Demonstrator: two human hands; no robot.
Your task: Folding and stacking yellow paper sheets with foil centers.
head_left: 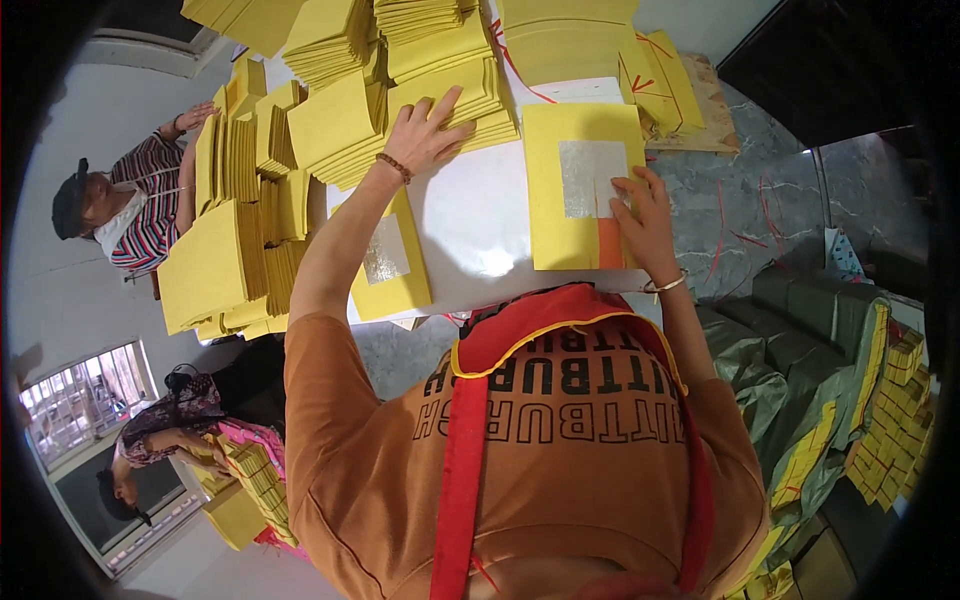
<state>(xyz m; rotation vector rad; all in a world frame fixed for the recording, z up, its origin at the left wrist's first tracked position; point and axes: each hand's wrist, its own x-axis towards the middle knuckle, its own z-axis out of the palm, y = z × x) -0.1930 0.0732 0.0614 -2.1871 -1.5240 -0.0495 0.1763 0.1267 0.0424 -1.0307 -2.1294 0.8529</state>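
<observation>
My left hand (425, 138) rests on a stack of folded yellow papers (450, 90), its fingers spread over the top. A flat yellow paper packet (555, 240) with a silver foil square lies on the white table before me. On the packet's right edge is my right hand (645, 215), fingers apart and touching the surface near the foil. An orange strip (608, 243) shows below the square. Under my left forearm, a second yellow paper (415, 285) with a silver patch lies by the near table edge.
More stacks of yellow papers (210, 265) crowd the table's left and far sides. A bundle tied with red string (665, 85) stands at the far right. Green wrapped bales (800, 320) stand on the floor at right. Two people work at the left.
</observation>
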